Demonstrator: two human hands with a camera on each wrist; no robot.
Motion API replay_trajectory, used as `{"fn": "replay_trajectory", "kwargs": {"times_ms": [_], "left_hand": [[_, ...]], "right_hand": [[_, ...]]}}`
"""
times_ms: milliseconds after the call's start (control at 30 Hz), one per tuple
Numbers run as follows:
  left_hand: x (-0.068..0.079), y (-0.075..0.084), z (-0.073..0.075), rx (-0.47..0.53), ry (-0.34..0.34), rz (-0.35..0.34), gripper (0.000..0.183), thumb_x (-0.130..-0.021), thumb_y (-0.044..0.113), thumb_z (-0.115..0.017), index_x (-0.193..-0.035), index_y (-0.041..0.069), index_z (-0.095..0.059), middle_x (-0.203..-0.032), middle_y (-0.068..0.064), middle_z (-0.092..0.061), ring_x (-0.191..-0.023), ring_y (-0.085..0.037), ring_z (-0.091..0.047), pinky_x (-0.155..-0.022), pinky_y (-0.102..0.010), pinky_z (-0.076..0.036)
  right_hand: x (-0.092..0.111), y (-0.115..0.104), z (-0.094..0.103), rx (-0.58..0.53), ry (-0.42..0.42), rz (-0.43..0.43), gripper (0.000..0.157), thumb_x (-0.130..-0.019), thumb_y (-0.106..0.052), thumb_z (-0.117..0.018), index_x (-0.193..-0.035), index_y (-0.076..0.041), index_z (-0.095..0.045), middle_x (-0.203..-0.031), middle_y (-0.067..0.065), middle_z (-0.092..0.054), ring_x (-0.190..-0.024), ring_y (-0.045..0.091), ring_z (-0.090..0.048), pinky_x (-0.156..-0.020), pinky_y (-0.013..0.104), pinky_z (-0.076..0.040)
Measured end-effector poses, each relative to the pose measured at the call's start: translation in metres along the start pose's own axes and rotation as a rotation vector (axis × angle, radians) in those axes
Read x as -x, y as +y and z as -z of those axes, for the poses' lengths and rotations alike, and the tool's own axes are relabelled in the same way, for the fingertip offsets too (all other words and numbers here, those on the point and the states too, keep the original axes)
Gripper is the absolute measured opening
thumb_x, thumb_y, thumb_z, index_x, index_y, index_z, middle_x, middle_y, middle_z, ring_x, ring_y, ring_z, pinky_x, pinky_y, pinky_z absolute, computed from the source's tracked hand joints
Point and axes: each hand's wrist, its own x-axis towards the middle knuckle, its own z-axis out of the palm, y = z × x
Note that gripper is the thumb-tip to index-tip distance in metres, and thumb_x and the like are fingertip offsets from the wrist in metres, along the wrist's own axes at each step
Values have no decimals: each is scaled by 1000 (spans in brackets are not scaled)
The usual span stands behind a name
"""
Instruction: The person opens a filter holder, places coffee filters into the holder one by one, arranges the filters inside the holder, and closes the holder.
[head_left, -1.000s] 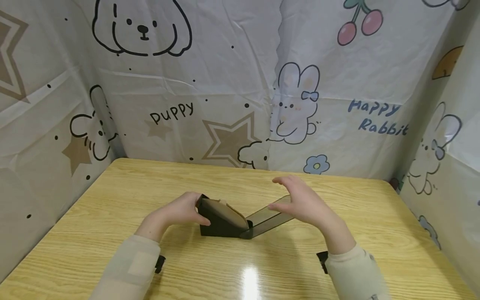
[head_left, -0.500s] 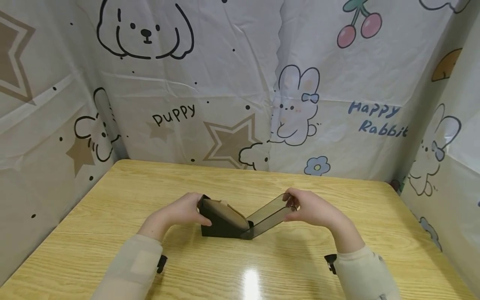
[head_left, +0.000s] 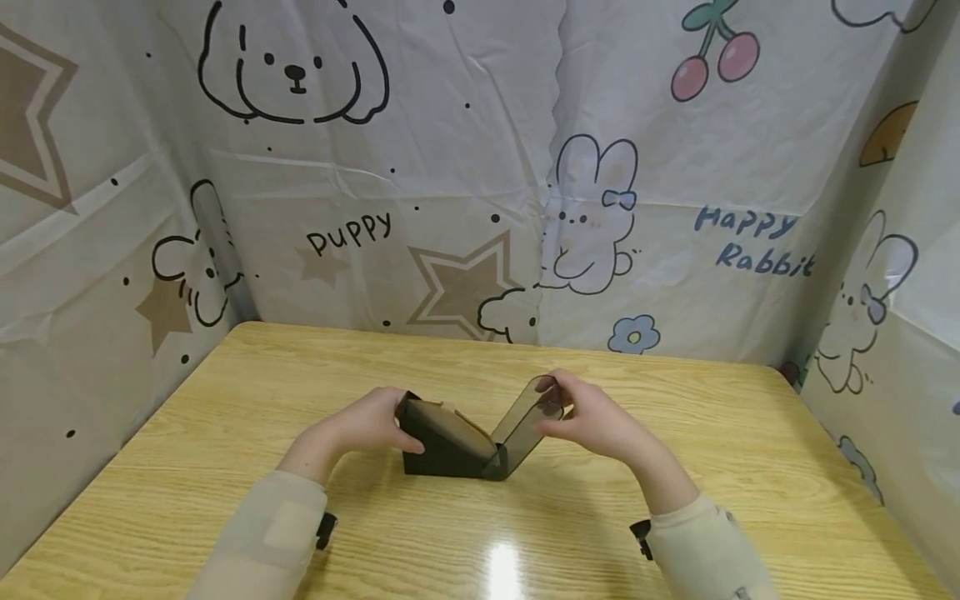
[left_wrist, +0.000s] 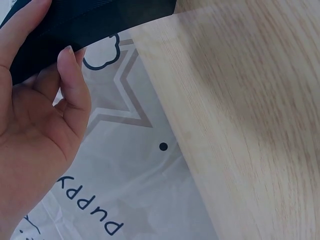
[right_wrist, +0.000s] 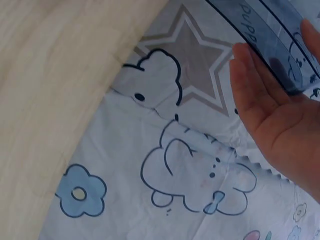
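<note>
A black wedge-shaped coffee filter holder (head_left: 442,457) stands on the table, with tan filter papers (head_left: 448,419) inside it. Its smoky see-through lid (head_left: 517,433) is hinged at the low right end and leans up to the right, swung away from the papers. My left hand (head_left: 366,423) grips the tall left end, thumb on the near side; the left wrist view shows fingers along the dark wall (left_wrist: 100,25). At the lid's free end, my right hand (head_left: 596,419) holds it between thumb and fingers. Part of the lid (right_wrist: 275,42) shows in the right wrist view.
The wooden table (head_left: 420,542) has a bright glare spot near its front. Cloth curtains (head_left: 480,167) printed with cartoon animals rise behind it and on both sides.
My right hand first hovered over the lid, then took its free end. Now it has moved left and raised the lid more upright. My left hand keeps its grip on the holder.
</note>
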Motion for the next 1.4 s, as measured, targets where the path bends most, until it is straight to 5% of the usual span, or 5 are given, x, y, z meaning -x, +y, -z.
{"fn": "replay_trajectory", "kwargs": {"times_ms": [300, 900, 1400], "left_hand": [[-5, 1, -5, -12, 2, -21, 24, -75, 11, -77, -96, 8, -64, -94, -2, -67, -82, -10, -58, -75, -30, -49], [-22, 9, -21, -32, 28, -55, 25, -74, 12, -78, -96, 10, -66, -93, 0, -68, -85, -9, -60, -79, -30, -49], [-31, 14, -31, -36, 17, -83, 24, -76, 13, -77, -96, 11, -65, -93, 2, -67, -85, -9, -60, -78, -29, -50]], "right_hand": [[-8, -2, -25, -94, 87, 20, 38, -83, -19, -71, -113, -1, -56, -100, 11, -63, -91, 19, -61, -77, 29, -52], [-17, -13, -39, 13, 164, -2, 49, -80, -23, -74, -120, -3, -55, -113, 9, -64, -104, 25, -61, -91, 45, -46], [-17, -12, -38, 100, 168, 17, 48, -78, -27, -76, -117, -6, -58, -107, 7, -66, -100, 22, -61, -90, 44, -46]]}}
